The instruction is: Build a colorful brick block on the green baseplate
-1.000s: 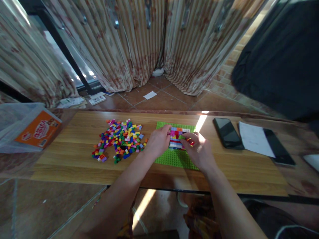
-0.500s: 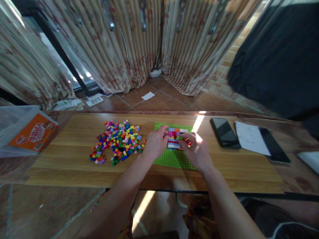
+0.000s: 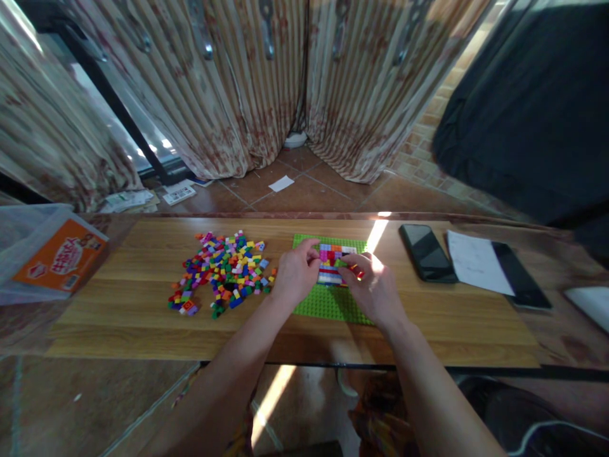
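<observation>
A green studded baseplate (image 3: 333,306) lies on the wooden table and carries a flat block of toy bricks (image 3: 328,271) in rows of white, red, purple, orange and other colours. My left hand (image 3: 295,271) rests at the left edge of this block, its thumb and fingers curled against it. From the right, my right hand (image 3: 373,285) reaches over the block, thumb and forefinger pinched on a small green brick (image 3: 339,262) at the block's top. The fingers hide the block's right part, where a few red and yellow bricks show.
Left of the baseplate spreads a loose pile of coloured bricks (image 3: 228,266). A clear plastic box (image 3: 28,216) with an orange label stands at the far left. To the right lie a black phone (image 3: 427,252), a white paper sheet (image 3: 478,261) and a second dark phone (image 3: 523,276).
The view has shifted slightly, moving the table things a little to the left. Both hands stay at the block, with the right fingers still on the green brick.
</observation>
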Motion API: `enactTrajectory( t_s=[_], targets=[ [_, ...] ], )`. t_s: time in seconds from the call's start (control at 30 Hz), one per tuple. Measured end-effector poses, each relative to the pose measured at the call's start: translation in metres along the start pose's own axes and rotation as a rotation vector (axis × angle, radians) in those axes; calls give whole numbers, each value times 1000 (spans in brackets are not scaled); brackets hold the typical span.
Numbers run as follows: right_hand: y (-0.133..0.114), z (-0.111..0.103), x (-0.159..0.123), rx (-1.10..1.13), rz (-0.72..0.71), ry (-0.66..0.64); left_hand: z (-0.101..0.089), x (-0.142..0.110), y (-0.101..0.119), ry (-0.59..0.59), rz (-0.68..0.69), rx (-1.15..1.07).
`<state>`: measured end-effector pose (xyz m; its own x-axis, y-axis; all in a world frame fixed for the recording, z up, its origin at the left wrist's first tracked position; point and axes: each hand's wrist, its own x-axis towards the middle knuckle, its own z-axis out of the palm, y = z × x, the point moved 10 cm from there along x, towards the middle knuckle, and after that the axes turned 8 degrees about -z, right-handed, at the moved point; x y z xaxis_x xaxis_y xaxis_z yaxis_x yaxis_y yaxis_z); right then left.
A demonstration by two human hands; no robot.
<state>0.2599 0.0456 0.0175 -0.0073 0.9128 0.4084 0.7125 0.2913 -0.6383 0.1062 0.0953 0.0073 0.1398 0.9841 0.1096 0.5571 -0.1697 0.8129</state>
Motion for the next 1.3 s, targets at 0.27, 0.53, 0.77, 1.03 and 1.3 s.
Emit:
enactTrajectory(
  t_s=[0.27,0.53,0.77,1.03,1.3],
  targets=[
    [-2,-1,0,-9,14,-6,-4,-2,2,35,1,23],
    [-2,-1,0,-47,5,5,-3,9,-12,88,-108,-103],
    [-3,-1,0,-24,15,8,0,6,-16,133,-182,-170],
    [-4,-1,0,-14,-18,10,3,5,-14,150,-183,-221],
    [-3,-1,0,-21,-6,11,4,7,-27,68,-219,-403]
  ],
)
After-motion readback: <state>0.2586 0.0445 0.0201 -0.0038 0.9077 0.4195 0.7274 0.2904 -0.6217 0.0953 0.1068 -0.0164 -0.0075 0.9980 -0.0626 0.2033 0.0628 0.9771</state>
